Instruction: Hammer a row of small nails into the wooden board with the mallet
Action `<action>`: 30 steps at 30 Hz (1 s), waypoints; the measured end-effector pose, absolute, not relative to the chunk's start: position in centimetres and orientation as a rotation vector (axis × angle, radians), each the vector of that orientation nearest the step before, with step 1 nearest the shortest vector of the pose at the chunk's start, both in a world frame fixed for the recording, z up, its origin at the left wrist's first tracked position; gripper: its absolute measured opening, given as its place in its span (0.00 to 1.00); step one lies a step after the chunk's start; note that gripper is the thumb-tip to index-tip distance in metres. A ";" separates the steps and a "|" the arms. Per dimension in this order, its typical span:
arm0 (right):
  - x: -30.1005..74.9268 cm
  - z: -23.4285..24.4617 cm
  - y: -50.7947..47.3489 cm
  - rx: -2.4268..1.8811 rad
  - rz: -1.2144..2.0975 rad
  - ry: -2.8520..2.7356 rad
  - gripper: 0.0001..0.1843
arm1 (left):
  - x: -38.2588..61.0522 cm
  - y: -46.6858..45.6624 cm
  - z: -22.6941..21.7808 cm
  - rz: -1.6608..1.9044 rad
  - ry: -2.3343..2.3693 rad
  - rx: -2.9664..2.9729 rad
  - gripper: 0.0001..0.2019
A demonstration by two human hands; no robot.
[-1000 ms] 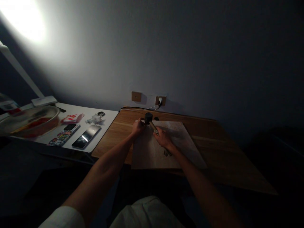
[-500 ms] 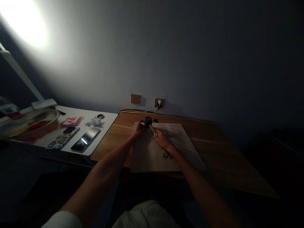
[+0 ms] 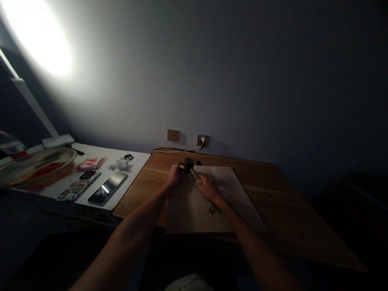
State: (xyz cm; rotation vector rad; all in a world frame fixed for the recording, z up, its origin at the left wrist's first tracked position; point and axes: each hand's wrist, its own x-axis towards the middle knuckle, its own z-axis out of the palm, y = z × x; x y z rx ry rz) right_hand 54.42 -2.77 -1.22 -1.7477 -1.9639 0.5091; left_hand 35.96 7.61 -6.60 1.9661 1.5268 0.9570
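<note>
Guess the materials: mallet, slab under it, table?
mallet: matte black head, probably rubber; pale handle looks wooden.
slab: mottled beige, faint sheen, stone or ceramic tile, can't settle which.
table: warm brown with straight grain lines, wood or wood-look laminate.

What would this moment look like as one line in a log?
right hand: grips mallet handle | left hand: curled at far edge of slab, beside mallet head | slab: flat on wooden table

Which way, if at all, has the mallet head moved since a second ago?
Yes, slightly: the mallet head has dropped farther below the wall socket, toward the board.
</note>
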 end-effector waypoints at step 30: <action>61.5 -5.1 -1.7 -1.778 0.493 -1.731 0.15 | 39.5 -2.0 -2.2 0.408 0.778 2.640 0.15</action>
